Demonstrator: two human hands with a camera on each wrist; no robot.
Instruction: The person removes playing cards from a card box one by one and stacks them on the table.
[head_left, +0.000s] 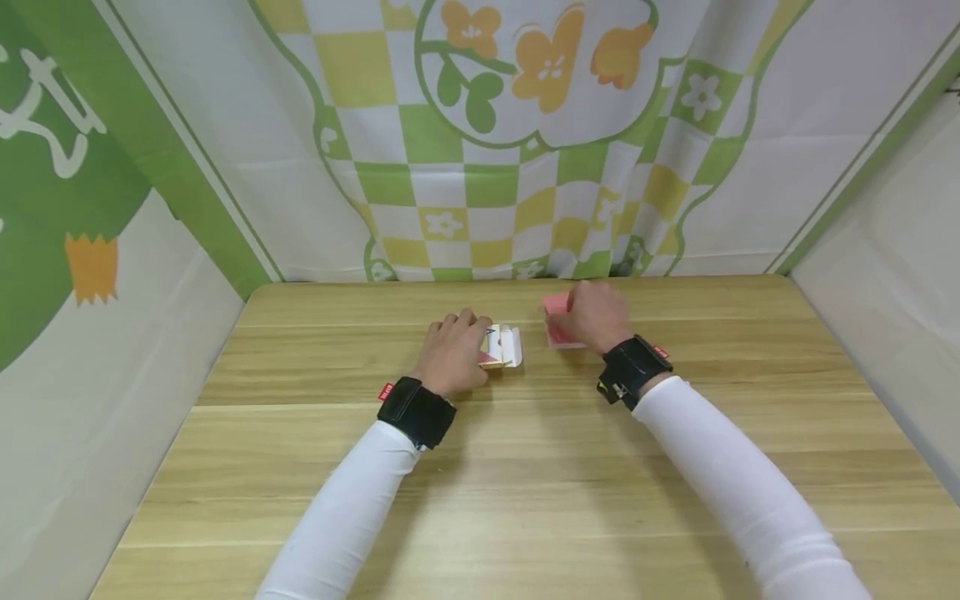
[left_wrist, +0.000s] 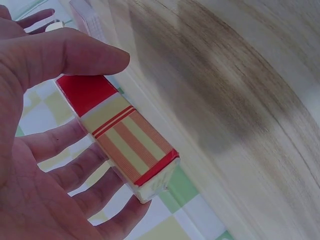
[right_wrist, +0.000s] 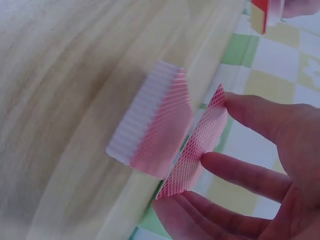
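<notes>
A deck of cards (right_wrist: 152,122) with a pink-red patterned back and pale edges sits on the wooden table (head_left: 480,500), at the centre of the right wrist view and just right of centre in the head view. Just beside it a card (right_wrist: 191,150) with a red-and-white lattice back is tilted on edge; whether it is a single card or a few together, and whether it touches the deck, cannot be told.

The right hand (head_left: 600,317) pinches the card, the thumb at one end and the fingers along its face and other end.

Near the deck, to its left in the head view and close to the middle of the frame, is a card box (left_wrist: 122,135). It shows a red end and striped tan-and-cream bands in the left wrist view; from the head a letter "A" shows on its upper face, and a white flap (head_left: 513,346) stands out at its right end. The left hand (head_left: 453,354) grips the box between thumb and fingers, the fingers apart from one another.

Each wrist wears a black band with a red tag, the left band (head_left: 416,412) at lower centre, the right band (head_left: 636,367) right of centre. White sleeves (head_left: 345,508) run to the bottom edge. Across the top of the head view hangs a cloth (head_left: 487,183) with green and yellow checks and orange flowers; at upper left a side panel (head_left: 67,167) carries a large green shape with white lettering.
</notes>
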